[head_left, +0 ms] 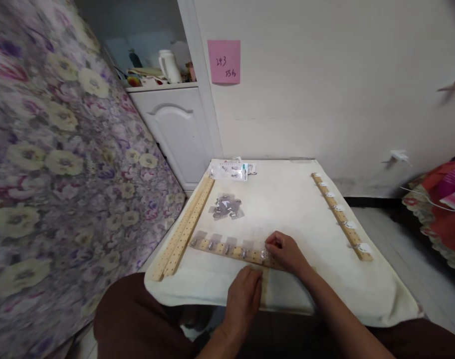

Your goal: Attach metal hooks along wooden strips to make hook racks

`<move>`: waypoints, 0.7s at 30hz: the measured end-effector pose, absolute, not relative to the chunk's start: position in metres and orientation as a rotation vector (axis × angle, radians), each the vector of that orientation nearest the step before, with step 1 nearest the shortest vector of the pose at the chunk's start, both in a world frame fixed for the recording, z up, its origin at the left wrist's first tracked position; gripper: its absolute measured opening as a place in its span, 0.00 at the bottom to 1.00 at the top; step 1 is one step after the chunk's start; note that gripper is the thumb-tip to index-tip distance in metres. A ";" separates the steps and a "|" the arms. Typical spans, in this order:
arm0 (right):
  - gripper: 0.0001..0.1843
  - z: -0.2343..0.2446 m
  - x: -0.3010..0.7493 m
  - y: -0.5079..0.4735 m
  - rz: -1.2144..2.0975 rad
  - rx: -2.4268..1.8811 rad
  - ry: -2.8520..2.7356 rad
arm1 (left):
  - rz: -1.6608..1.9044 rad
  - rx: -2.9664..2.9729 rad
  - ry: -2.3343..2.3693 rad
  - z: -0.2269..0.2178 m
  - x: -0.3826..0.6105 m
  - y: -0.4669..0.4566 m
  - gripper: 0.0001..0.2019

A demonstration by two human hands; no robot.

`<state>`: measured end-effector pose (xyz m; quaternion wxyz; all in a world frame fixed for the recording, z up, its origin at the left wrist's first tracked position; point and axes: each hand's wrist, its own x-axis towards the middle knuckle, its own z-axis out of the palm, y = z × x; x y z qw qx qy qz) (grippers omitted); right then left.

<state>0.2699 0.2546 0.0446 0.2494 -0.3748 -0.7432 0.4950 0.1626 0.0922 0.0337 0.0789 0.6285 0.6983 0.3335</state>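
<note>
A pale wooden strip with rows of holes (220,248) lies crosswise near the table's front edge. Several small clear plastic bags (231,243), each with a little metal piece, are spaced along it. My right hand (288,253) reaches over the strip's right end, thumb and finger pinched at the top edge of a small clear bag (264,253). Just in front of the strip, my left hand (243,295) rests on the cloth with its fingers curled; what they hold, if anything, is hidden. Behind the strip is a pile of similar clear bags (226,206).
Two more holed strips (182,227) lie along the table's left side. A strip with white tags (340,215) runs along the right. Flat clear packaging (227,171) sits at the back left. A white cloth (287,199) covers the table; a floral curtain (81,164) hangs left.
</note>
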 end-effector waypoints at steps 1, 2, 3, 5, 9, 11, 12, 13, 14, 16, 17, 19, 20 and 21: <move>0.04 0.043 0.271 0.255 1.339 -1.028 -2.032 | 1.007 1.888 2.086 0.032 0.162 0.092 0.09; 0.04 0.042 0.271 0.256 1.333 -1.034 -2.040 | 1.014 1.893 2.081 0.030 0.162 0.092 0.09; 0.04 0.040 0.272 0.256 1.325 -1.037 -2.049 | 1.022 1.897 2.072 0.028 0.162 0.092 0.10; 0.04 0.039 0.272 0.256 1.304 -1.039 -2.071 | 1.040 1.908 2.051 0.024 0.161 0.091 0.12; 0.04 0.038 0.269 0.256 1.267 -1.055 -2.116 | 1.086 1.942 2.017 0.019 0.160 0.089 0.18; 0.04 0.039 0.268 0.256 1.263 -1.066 -2.128 | 1.099 1.972 1.999 0.018 0.159 0.089 0.21; 0.04 0.039 0.268 0.257 1.263 -1.069 -2.131 | 1.098 1.991 1.991 0.017 0.159 0.089 0.22; 0.04 0.039 0.268 0.257 1.265 -1.073 -2.132 | 1.089 2.009 1.987 0.016 0.159 0.089 0.23; 0.04 0.040 0.268 0.257 1.268 -1.075 -2.131 | 1.073 2.024 1.987 0.016 0.159 0.089 0.25; 0.04 0.040 0.268 0.257 1.273 -1.079 -2.125 | 1.020 2.038 2.002 0.015 0.159 0.089 0.26; 0.04 0.040 0.268 0.257 1.275 -1.083 -2.123 | 0.989 2.035 2.017 0.015 0.159 0.089 0.27; 0.04 0.040 0.268 0.257 1.274 -1.091 -2.117 | 0.930 2.026 2.042 0.015 0.160 0.089 0.28; 0.04 0.039 0.268 0.257 1.275 -1.095 -2.112 | 0.908 2.021 2.054 0.015 0.160 0.089 0.29; 0.04 0.039 0.268 0.258 1.280 -1.099 -2.107 | 0.889 2.018 2.064 0.015 0.161 0.089 0.29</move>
